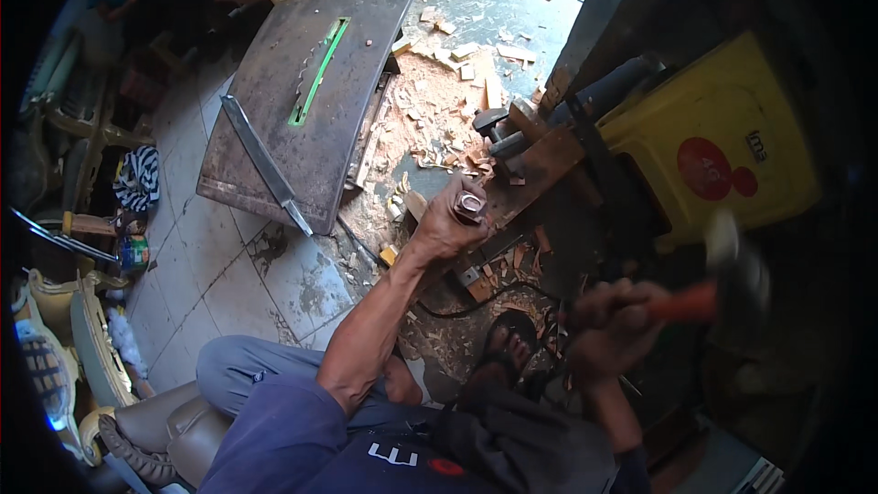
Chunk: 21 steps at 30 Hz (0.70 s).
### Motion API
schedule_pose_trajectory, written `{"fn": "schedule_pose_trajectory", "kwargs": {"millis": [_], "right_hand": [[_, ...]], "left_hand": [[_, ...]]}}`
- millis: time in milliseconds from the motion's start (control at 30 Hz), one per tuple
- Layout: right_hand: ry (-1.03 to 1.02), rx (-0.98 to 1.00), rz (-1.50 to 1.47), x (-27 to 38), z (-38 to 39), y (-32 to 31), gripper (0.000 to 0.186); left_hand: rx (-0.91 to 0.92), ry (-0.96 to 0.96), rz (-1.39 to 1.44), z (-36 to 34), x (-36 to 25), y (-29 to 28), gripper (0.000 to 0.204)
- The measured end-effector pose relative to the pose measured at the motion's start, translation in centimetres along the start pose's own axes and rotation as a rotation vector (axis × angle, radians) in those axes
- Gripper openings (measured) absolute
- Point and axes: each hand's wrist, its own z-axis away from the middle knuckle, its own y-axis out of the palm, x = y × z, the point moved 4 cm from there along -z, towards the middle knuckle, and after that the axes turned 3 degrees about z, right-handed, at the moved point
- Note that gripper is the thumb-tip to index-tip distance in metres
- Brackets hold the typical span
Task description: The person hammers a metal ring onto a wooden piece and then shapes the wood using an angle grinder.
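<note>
left hand [450,225]: fingers wrapped shut round a dark tool with a pale-rimmed round end [470,205], end left exposed, probably for striking. it's over the long brown wooden beam [547,163]; tip hidden. right hand [615,325]: fingers closed on orange-handled, grey-headed hammer [688,303], held well aside, blurred, presumably for swing room.
</note>
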Motion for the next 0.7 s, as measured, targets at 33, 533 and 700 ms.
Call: {"fn": "schedule_pose_trajectory", "kwargs": {"millis": [33,533,700], "right_hand": [[-0.189,0.086,0.223,-1.3,0.0,0.9,0.024],[0.048,0.362,0.287,0.3,-2.1,3.0,0.021],[0.219,0.245,0.178,-4.1,1.4,3.2,0.026]], "left_hand": [[0.039,0.035,-0.010,-0.4,0.1,1.0,0.043],[-0.003,0.086,-0.020,-0.6,-0.4,0.0,0.042],[-0.023,0.081,-0.021,0.3,-0.5,1.3,0.039]]}}
